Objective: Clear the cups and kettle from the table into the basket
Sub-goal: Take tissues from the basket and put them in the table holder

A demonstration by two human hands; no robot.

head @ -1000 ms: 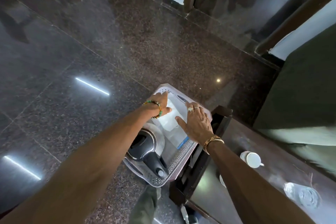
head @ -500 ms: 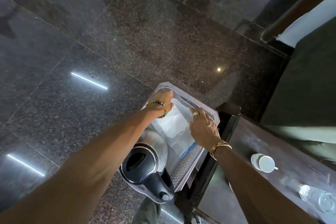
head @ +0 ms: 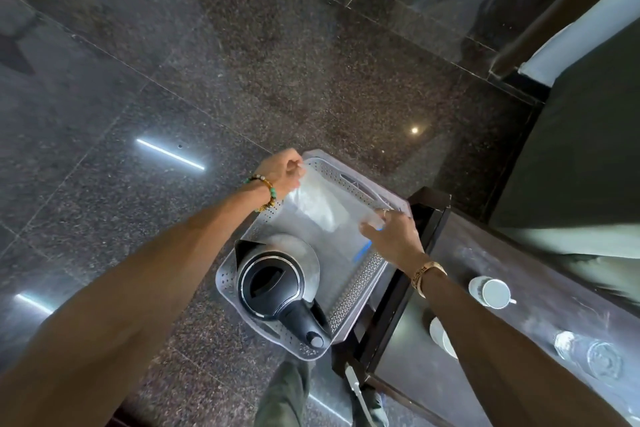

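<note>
The left hand [head: 282,170] and right hand [head: 391,236] each keep a closed grip, pinching a clear plastic bag [head: 325,208] by opposite edges at frame centre. It hangs over the grey perforated plastic basket [head: 360,288], which holds the steel-and-black kettle [head: 273,274]. Best to lay the bag flat, leaving room for the white cup [head: 491,291] on the dark worktop [head: 519,253] at lower right.

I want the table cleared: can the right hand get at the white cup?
Probably, once it lets go: the right hand pinches the plastic bag over the basket, but the cup stands uncovered just beside that forearm.
</note>
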